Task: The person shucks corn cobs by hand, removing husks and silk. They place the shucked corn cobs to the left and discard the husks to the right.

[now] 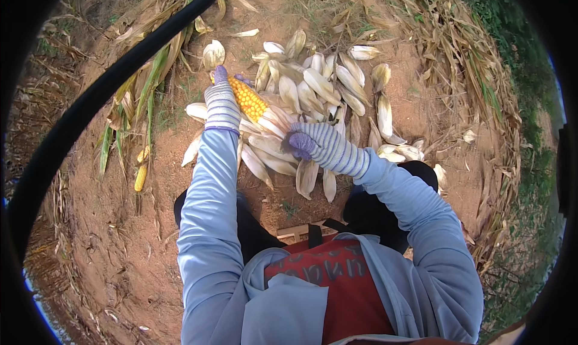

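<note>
An ear of yellow corn slants between my hands, its kernels bare and pale husk leaves still around its lower end. My left hand, in a striped knit glove with purple fingertips, grips the ear's upper end, the thumb lying along it. My right hand, gloved alike, is closed around the husk at the lower end. Beneath and beyond both hands lies a loose heap of dry corn husks. What the fingers under the ear do is partly hidden.
Another yellow ear lies on reddish soil to the left, below dry and green corn stalks. More dried stalks curve along the right side, with green plants beyond. A dark strap or cable crosses the upper left. My knees flank the near husks.
</note>
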A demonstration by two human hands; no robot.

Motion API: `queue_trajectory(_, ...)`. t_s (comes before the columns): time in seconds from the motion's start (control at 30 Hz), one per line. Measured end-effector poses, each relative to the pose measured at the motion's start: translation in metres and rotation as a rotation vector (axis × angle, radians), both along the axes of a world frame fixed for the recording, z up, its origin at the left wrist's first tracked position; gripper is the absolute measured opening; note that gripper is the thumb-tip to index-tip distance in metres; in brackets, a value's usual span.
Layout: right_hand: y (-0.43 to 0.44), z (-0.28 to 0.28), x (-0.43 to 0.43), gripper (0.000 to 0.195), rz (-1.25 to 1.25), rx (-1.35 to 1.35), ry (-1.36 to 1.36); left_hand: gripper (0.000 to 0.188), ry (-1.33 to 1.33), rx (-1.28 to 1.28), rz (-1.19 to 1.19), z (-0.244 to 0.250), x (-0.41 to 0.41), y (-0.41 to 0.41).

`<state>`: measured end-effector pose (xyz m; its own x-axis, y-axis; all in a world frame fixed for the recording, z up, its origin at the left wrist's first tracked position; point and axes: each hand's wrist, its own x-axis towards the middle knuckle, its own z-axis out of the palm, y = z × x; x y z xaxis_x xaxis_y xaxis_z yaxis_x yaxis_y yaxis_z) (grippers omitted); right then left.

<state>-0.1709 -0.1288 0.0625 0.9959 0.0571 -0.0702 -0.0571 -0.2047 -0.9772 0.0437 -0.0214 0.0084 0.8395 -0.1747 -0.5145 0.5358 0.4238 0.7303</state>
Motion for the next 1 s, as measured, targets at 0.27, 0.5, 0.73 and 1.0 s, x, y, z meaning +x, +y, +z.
queue_trajectory(0.27,-0.027,-0.008,-0.042,0.034,0.147,-0.034,-0.064,0.039,-0.032,-0.157,0.174,-0.007,0.050,0.072)
queue_trajectory(0.5,-0.053,-0.046,-0.030,0.032,0.222,-0.252,0.049,0.042,-0.261,-0.152,0.056,0.020,0.011,0.036)
queue_trajectory(0.73,-0.068,-0.046,-0.002,0.039,-0.018,-0.130,0.045,0.039,-0.586,-0.051,-0.235,0.020,-0.013,0.009)
queue_trajectory(1.0,-0.038,-0.052,0.042,0.060,-0.024,0.264,-0.014,0.035,-0.547,-0.186,-0.615,0.013,-0.052,-0.024)
